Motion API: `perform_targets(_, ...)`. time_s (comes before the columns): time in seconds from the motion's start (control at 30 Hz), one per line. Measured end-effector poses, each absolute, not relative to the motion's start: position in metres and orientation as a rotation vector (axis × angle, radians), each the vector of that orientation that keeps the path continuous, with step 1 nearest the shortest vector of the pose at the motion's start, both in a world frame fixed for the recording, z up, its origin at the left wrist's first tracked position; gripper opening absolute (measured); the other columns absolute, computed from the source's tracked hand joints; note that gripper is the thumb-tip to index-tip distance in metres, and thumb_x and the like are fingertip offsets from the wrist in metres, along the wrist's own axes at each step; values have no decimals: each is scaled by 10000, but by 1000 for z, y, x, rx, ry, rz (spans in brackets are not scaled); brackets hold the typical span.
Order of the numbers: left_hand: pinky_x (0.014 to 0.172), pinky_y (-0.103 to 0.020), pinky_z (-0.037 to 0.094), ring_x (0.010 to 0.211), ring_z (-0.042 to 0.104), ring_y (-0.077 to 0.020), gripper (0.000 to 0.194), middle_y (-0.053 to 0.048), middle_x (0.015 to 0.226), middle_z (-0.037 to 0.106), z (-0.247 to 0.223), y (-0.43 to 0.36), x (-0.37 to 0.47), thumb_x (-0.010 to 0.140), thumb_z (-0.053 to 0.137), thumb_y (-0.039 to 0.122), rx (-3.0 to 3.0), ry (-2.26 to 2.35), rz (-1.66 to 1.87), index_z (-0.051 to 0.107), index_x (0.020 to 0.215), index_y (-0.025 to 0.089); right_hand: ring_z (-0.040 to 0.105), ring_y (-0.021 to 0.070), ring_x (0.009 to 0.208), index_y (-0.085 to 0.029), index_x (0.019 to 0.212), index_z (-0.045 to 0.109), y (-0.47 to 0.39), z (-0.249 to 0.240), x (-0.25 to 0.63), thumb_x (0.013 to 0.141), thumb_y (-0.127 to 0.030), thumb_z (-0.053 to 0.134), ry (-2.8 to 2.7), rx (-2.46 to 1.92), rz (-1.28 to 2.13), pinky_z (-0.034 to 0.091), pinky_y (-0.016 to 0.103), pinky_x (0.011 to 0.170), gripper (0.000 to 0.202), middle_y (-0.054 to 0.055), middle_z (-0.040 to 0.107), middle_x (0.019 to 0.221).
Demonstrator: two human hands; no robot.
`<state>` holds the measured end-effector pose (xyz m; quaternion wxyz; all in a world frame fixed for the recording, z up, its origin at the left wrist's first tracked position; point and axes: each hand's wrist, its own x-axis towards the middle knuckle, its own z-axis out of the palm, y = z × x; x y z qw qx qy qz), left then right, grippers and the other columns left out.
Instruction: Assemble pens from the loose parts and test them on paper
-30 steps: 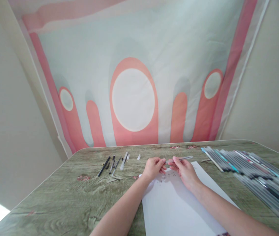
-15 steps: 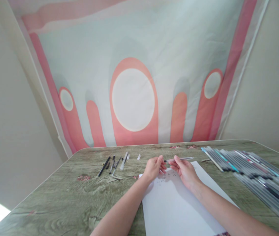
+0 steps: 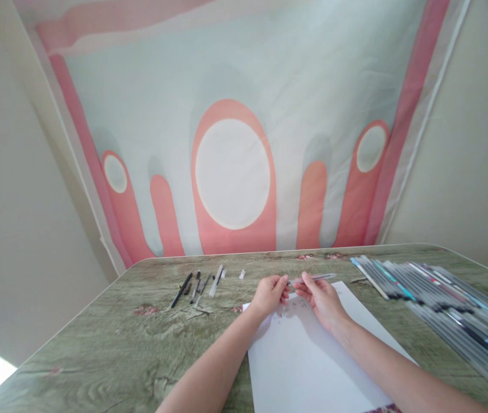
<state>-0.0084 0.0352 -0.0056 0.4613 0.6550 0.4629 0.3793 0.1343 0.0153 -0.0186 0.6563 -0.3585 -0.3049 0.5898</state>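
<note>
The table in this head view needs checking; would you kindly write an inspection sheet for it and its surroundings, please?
Surface: wood-patterned table.
Work things: pen, white paper.
Clutter: loose pens and parts left, rows of pens right, dark specks on the paper (nature unclear).
Left hand: at the pen's left end, contact unclear.
Right hand: grips the pen's barrel.
Cables: nothing seen.
Surroundings: patterned cloth behind, grey walls beside.

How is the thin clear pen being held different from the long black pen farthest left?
The thin clear pen looks pale; the long black pen looks dark. The clear pen is in the fingers; the black pen lies on the grainy greenish table. Both are slim and straight.
</note>
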Motion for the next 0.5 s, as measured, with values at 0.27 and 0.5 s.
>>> perform_targets(0.27,538,-208,385,525,519,-104,344,-9,570,585,-1,28,-14,797,426,447,1954,1199,1044,554,690,146,628,123,608,-129,702,618,17,-20,135,602,-367,728,-651,-806,1349,539,191,542,281,36,667,653)
perform_targets(0.5,610,-215,402,627,543,-125,326,-30,681,619,5,26,-15,772,474,452,2037,1171,1066,595,772,150,617,112,573,-133,673,603,18,-21,135,592,-359,734,-622,-817,1362,534,182,532,273,24,657,628)
